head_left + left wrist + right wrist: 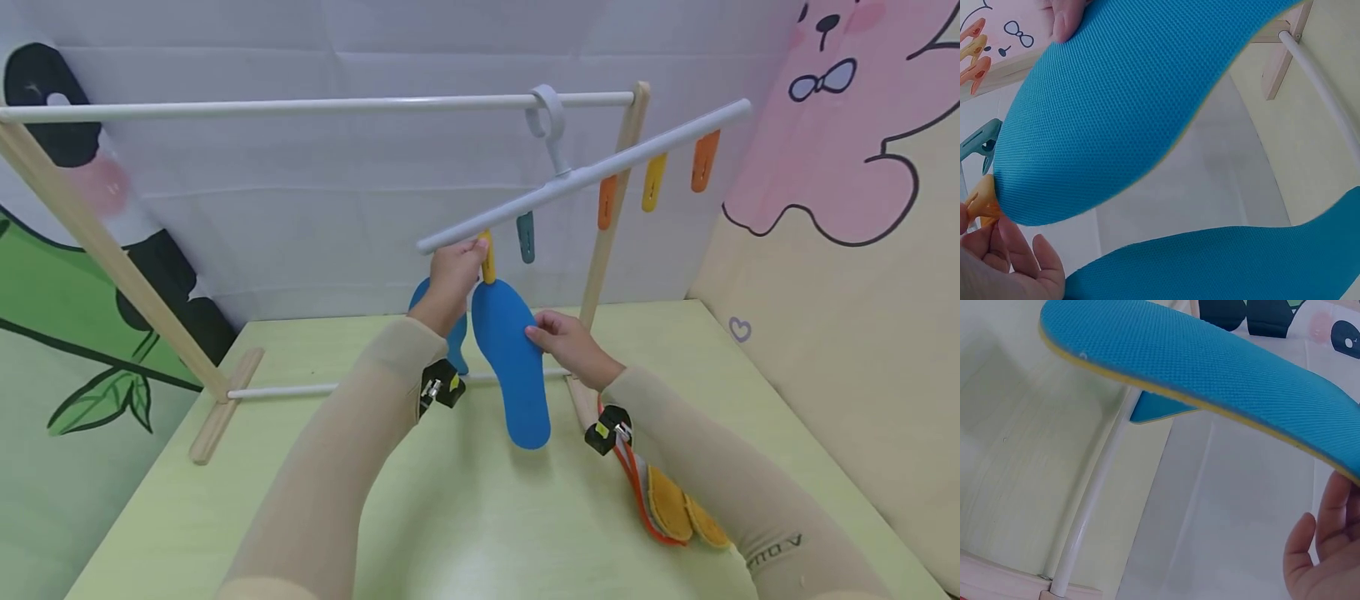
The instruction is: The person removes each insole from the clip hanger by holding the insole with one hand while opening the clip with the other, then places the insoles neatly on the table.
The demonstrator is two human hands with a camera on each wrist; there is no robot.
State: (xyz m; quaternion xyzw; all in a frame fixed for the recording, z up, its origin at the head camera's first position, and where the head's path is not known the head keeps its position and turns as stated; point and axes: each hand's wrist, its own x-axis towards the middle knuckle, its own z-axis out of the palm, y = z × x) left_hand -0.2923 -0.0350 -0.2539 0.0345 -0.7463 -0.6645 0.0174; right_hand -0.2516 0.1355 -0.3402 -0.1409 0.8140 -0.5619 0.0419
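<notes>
A blue insole hangs toe-up below the left end of a tilted white clip hanger. My left hand pinches the yellow clip at the insole's top edge; in the left wrist view this clip meets the insole's rim. With thumb in front and fingers behind, my right hand holds the insole's right edge. Behind my left hand hangs a second blue insole, partly hidden by that hand. A teal clip dangles just right of the yellow one.
The hanger's hook sits over the top rail of a wood-and-white rack. Orange and yellow clips hang toward the hanger's right end. Orange-yellow padded items with red trim lie on the table beneath my right forearm.
</notes>
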